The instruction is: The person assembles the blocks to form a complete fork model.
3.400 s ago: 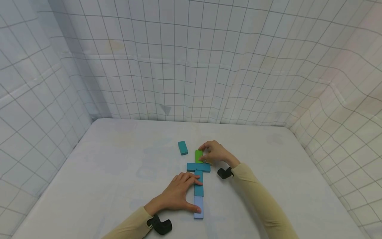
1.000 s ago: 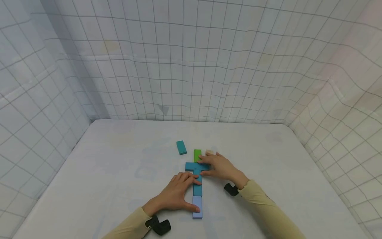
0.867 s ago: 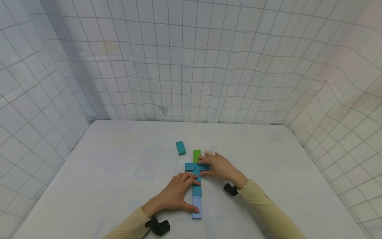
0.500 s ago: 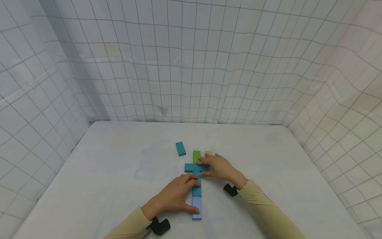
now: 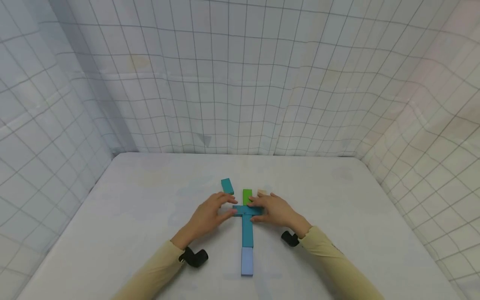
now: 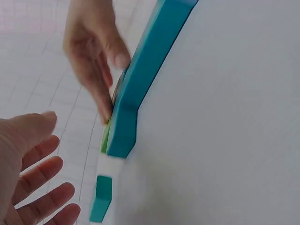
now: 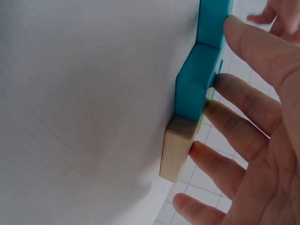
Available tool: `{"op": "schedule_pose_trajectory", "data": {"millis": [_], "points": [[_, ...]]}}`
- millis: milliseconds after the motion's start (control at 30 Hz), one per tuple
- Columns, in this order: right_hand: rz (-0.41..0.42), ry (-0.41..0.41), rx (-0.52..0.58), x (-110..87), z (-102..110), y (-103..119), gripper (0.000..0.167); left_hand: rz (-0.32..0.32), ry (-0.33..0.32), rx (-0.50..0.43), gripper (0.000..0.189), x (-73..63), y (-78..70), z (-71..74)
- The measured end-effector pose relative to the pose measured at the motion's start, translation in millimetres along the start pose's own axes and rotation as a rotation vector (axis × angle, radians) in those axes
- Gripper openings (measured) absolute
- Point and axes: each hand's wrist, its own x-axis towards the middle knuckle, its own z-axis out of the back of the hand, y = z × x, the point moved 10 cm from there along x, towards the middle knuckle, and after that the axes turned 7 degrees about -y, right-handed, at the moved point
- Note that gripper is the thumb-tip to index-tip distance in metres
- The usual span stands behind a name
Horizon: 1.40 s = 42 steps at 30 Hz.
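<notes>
Flat blocks form a T-shaped figure on the table. A periwinkle block (image 5: 247, 261) is at the near end, then a blue upright block (image 5: 247, 233), then a blue crosswise block (image 5: 241, 210). Beyond it sit a green block (image 5: 247, 196) and a plain wooden block (image 5: 261, 193), partly hidden by my right hand (image 5: 276, 210). That hand's spread fingertips rest on the blocks around the crosswise one, its thumb at the upright block. My left hand (image 5: 208, 216) hovers at the crosswise block's left end, fingers loosely bent; the left wrist view shows it apart from the blocks.
A loose teal block (image 5: 227, 186) lies beyond my left hand's fingers, away from the figure. The white table (image 5: 150, 200) is enclosed by grid-patterned cloth (image 5: 225, 91) at the back and sides. A black wrist camera (image 5: 196, 258) sits on the left wrist.
My left hand has left the periwinkle and upright blocks and moved away from me to the crosswise block's left end. Earlier, my right hand came back from the green block, exposing the wooden block.
</notes>
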Motion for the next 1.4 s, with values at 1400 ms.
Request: {"op": "schedule_pose_trajectory", "data": {"millis": [1400], "points": [[0.002,0.011,0.000,1.1,-1.1,-1.8,0.053,0.208,0.079,0.003,0.070,30.1,81.6,-12.8]]}}
